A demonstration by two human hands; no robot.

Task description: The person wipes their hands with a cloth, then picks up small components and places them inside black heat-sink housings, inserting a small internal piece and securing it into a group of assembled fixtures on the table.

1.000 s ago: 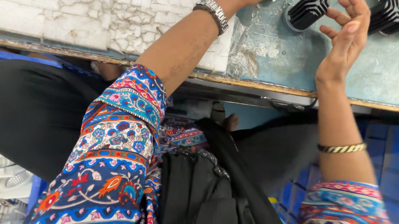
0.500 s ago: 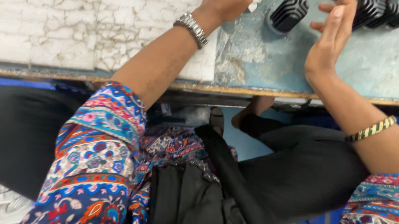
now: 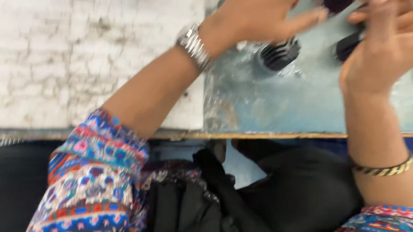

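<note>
a black finned part [image 3: 280,53] stands on the blue-grey tabletop, just beside the left fingers. two more black parts [image 3: 348,44] sit blurred near the right palm.

Even, soft light; no hard shadows. Whole frame smeared by motion blur, worst on hands [image 3: 265,12] and white wall [image 3: 76,50], which looked washed-out.

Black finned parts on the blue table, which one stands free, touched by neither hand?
The round finned part just below the left hand; the others sit up against the right hand.
</note>
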